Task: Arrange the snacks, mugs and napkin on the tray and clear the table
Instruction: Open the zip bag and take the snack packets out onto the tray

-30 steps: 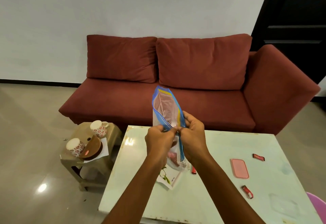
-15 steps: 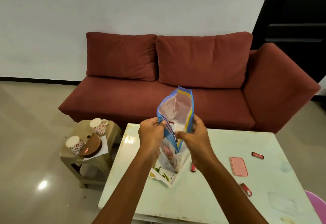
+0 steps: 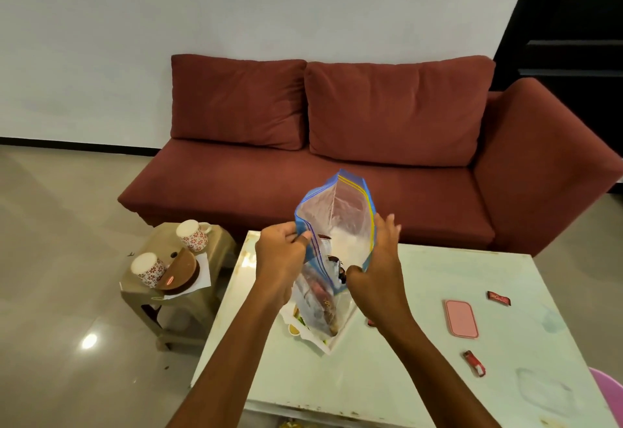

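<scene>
The bag (image 3: 337,222) is a clear zip pouch with a blue and yellow seal. It is held upright over the near-left part of the table (image 3: 404,377) with its mouth gaping toward the camera. It looks thin, soft and slick, with no stiffness of its own, so it probably sags wherever it is not held. The seal rim is the firmest part and the best place to take hold. Dark packets (image 3: 320,296) sit low inside and pull the bottom down. The load looks light, but it would likely swing if the bag tips.

The left hand (image 3: 279,259) pinches the left rim between thumb and curled fingers. The right hand (image 3: 377,269) lies along the right side with its fingers straight and spread. Its thumb is near the lower rim, and it props the mouth wide rather than gripping.

Under the bag lies a white printed sheet (image 3: 313,340), perhaps the napkin. A small red wrapper (image 3: 371,322) lies just beside it. Farther right are a pink lid (image 3: 461,318) and two more red wrappers (image 3: 498,298) (image 3: 473,363), well apart from one another. They are small, flat and light, so a fingertip pinch should do.

Left of the table a low stool (image 3: 161,303) carries two patterned mugs (image 3: 193,235) (image 3: 148,267) and a tilted brown disc (image 3: 180,271) on white paper. The mugs look hard and breakable and are best taken by the body or handle. Behind everything stands a red sofa (image 3: 387,114).
</scene>
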